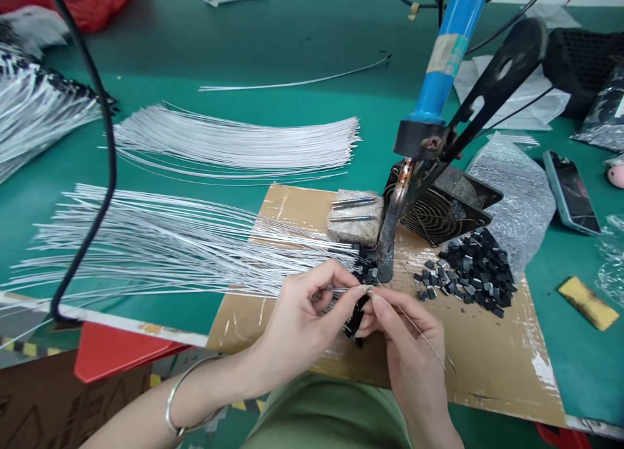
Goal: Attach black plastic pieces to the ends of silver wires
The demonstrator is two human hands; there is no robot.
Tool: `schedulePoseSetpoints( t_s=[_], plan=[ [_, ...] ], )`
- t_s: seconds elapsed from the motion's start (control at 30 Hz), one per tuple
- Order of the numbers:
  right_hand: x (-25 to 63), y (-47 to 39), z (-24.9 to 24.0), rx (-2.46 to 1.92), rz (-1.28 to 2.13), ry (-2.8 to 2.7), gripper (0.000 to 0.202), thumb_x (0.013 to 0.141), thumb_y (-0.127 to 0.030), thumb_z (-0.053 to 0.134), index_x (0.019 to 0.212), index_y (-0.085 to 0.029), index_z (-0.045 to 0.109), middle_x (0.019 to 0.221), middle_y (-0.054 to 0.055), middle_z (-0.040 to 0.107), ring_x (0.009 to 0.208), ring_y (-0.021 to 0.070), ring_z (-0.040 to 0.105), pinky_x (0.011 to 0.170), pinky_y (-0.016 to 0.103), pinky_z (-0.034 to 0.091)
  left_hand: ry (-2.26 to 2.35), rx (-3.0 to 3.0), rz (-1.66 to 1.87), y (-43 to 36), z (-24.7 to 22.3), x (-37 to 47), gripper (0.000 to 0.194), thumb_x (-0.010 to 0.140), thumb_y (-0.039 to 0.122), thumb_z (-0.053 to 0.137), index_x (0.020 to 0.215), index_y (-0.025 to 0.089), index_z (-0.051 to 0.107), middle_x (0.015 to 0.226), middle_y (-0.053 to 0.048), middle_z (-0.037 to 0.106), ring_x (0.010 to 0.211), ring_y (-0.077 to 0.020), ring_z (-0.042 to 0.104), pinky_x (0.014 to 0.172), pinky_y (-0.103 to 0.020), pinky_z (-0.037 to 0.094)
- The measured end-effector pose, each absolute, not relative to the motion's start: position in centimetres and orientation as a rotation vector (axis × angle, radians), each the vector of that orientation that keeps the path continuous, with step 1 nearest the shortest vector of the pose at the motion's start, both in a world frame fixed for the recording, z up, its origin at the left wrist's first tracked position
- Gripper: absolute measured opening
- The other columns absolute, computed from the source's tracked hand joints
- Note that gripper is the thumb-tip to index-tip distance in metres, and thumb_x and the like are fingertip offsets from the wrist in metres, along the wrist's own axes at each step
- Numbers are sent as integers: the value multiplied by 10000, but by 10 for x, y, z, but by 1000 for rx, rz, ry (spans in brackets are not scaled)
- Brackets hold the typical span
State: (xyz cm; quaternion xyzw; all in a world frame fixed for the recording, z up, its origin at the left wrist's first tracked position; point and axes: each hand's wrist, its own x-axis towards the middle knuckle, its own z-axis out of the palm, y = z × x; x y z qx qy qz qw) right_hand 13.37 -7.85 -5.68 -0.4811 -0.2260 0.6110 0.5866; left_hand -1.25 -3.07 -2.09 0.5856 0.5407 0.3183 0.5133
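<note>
My left hand (305, 322) pinches the end of a thin white wire at the middle of the cardboard. Against its fingertips, my right hand (409, 332) is closed on something thin; strands like solder wire trail from it down to the right. What lies exactly between the fingertips is too small to make out. Just above the hands hangs the tip of a soldering iron (387, 251) with a blue handle (439, 65). White wires with black ends (195, 247) spread leftward from the hands. Small black connectors (480, 267) lie heaped to the right.
A small black fan (433, 205) and a grey block (355, 218) with metal tips stand behind the hands. Another wire bundle (238, 137) lies farther back. A black cable (104, 111) arches at left. A phone (571, 192) and yellow sponge (588, 303) are at right.
</note>
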Motion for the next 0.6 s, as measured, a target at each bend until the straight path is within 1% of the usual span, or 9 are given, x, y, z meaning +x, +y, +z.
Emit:
schedulePoseSetpoints(
  t_s=[0.17,0.27,0.43,0.5,0.6],
  plan=[
    [133,-79,-57,-1110,1417,-540,75,889,-333,846,924,-272,871,722,2,806,571,113,728,578,186,637,1276,1485,777,-32,-18,-14,205,950,274,650,786,161,701,633,11,619,536,-100,383,489,-245,307],
    [133,-80,-57,-1119,1429,-541,79,896,-340,840,920,-271,869,716,-3,800,573,107,719,582,180,630,1272,1518,788,-32,-16,-14,210,956,249,650,773,160,703,628,18,612,531,-92,375,474,-236,296],
    [135,-83,-57,-1111,1454,-531,91,905,-345,832,905,-260,864,714,-6,791,573,90,702,587,163,619,1286,1643,836,-32,-16,-12,187,940,180,648,758,169,688,575,64,516,495,-74,294,442,-228,238],
    [137,-82,-56,-1093,1492,-504,89,902,-340,836,902,-255,864,717,-9,789,583,85,704,596,156,617,1292,1698,845,-32,-17,-12,173,936,168,655,767,171,690,578,71,499,489,-70,285,442,-228,232],
    [140,-78,-53,-1057,1571,-455,105,876,-340,857,862,-236,861,699,-13,773,562,76,691,574,147,605,1274,1778,878,-32,-18,-13,170,928,145,660,763,172,691,558,84,437,479,-68,277,443,-228,225]
  ],
)
